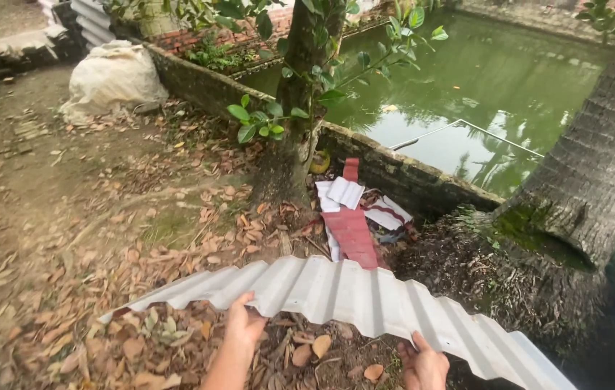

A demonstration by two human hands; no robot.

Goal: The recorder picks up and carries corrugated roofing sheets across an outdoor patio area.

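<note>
A long white corrugated sheet (pixel 351 292) arches across the lower part of the view, above leaf-strewn ground. My left hand (pixel 244 323) grips its near edge from below, left of centre. My right hand (pixel 423 361) holds the same edge further right, fingers curled up under the sheet. The sheet's left end points down toward the ground, and its right end runs out of view at the bottom right.
A small leafy tree (pixel 294 108) stands ahead. A thick palm trunk (pixel 596 166) rises at right. A low mossy brick wall (pixel 387 170) borders a green pond (pixel 495 79). Red and white sheet scraps (pixel 351 217) lie by the tree. A white sack (pixel 111 78) sits far left.
</note>
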